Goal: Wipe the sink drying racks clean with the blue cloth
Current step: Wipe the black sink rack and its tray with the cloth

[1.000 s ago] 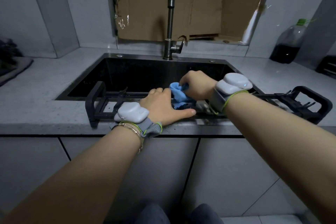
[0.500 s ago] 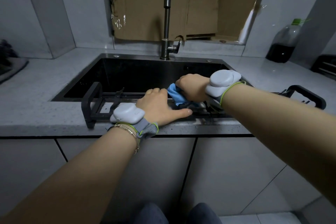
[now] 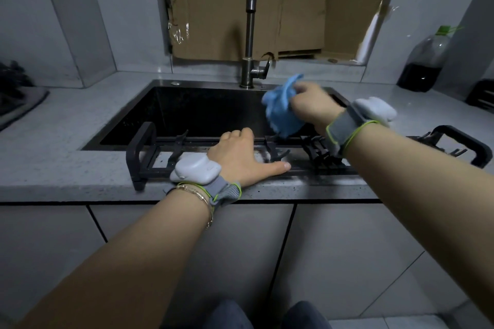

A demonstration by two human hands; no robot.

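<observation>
A black drying rack (image 3: 145, 149) lies across the front edge of the dark sink (image 3: 187, 112), with handles at both ends and upright prongs. My left hand (image 3: 240, 157) grips the rack's middle, fingers curled over its far bar and thumb stretched along the near bar. My right hand (image 3: 311, 104) is raised above the sink and holds the crumpled blue cloth (image 3: 280, 109), which hangs clear of the rack. The hand is blurred.
A tall faucet (image 3: 250, 43) stands behind the sink, cardboard (image 3: 280, 2) covering the wall opening behind it. A dark bottle with a green cap (image 3: 425, 61) sits on the counter at the right. A dark mat (image 3: 18, 104) lies at the far left.
My right hand has lifted the blue cloth off the rack, up and to the right over the sink. My left hand has stayed on the rack.
</observation>
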